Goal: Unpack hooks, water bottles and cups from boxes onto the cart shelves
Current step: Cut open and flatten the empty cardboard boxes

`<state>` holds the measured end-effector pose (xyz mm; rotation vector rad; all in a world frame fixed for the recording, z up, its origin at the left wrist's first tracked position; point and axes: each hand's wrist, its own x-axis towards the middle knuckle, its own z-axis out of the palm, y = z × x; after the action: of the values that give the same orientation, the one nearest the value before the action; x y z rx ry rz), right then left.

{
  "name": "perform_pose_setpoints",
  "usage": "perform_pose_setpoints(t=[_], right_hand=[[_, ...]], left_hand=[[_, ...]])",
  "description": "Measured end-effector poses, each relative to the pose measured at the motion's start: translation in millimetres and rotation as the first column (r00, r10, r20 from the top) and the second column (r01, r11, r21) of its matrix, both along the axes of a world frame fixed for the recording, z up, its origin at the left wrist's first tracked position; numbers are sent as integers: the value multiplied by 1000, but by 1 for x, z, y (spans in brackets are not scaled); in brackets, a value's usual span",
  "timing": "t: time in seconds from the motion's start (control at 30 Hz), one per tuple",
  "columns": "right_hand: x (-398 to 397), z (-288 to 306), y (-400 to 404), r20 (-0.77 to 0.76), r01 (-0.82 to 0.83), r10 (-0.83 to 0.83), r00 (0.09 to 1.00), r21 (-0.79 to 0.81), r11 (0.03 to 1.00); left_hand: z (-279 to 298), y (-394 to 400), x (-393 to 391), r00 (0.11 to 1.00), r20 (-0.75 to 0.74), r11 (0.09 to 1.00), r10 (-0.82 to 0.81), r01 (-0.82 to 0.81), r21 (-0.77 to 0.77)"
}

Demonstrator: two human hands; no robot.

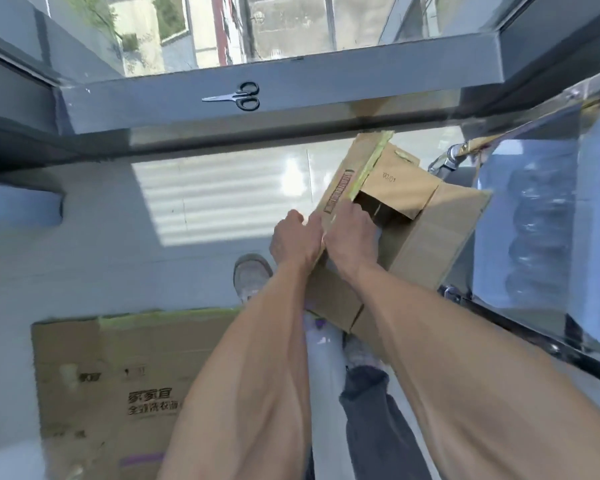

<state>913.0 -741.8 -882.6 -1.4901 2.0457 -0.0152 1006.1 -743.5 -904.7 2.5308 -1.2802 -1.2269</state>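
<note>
Both hands grip one flap of the open cardboard box (406,220): the left hand (297,239) is closed on its outer face, the right hand (349,233) curled over its inner edge. Plastic-wrapped water bottles (534,220) lie right; scissors (238,96) rest on the far window ledge (326,88).

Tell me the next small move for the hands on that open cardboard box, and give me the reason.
Probably fold the flap outward and press it down. Both the left hand and the right hand pinch the taped flap of the cardboard box, which stands up beside a dark opening. What is inside cannot be seen; a wider opening would let a hand reach in.
</note>
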Motion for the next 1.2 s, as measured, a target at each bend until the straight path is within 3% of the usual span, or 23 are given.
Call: perform_pose_setpoints(t=[0.13,0.27,0.47,0.53,0.63,0.7,0.83,0.9,1.0,1.1,1.17,1.2], right_hand=[[-24,-6,57,47,-9,-11,999,393,919],[-10,-19,101,129,-41,-30,991,515,856],[-1,-39,128,-93,-40,87,992,422,906],[6,-34,134,-38,-93,115,993,372,924],[36,-5,146,43,-294,291,956,184,938],[62,14,148,11,-281,280,960,40,959],[119,72,120,36,-110,121,992,-229,967],[144,101,105,98,-77,114,989,-315,946],[176,133,99,201,-60,154,967,-409,910],[192,141,123,279,-97,202,939,-349,932],[182,130,161,276,13,52,960,-230,973],[170,122,185,244,94,-52,968,-163,982]], left_hand=[[0,38,0,981,126,989,149,-145,-39],[-6,83,15,953,206,974,223,-226,-7],[-23,167,42,935,181,935,305,-330,131],[-20,189,48,930,151,911,337,-362,196],[-2,210,55,903,80,864,422,-427,267],[15,206,61,899,78,860,432,-436,266],[59,178,96,928,107,925,358,-368,94],[82,162,118,885,109,891,452,-454,-15],[113,151,151,776,53,772,629,-614,-165],[135,156,183,651,0,629,759,-734,-257],[142,170,202,620,47,608,783,-747,-269],[143,180,206,638,107,640,763,-721,-264]])
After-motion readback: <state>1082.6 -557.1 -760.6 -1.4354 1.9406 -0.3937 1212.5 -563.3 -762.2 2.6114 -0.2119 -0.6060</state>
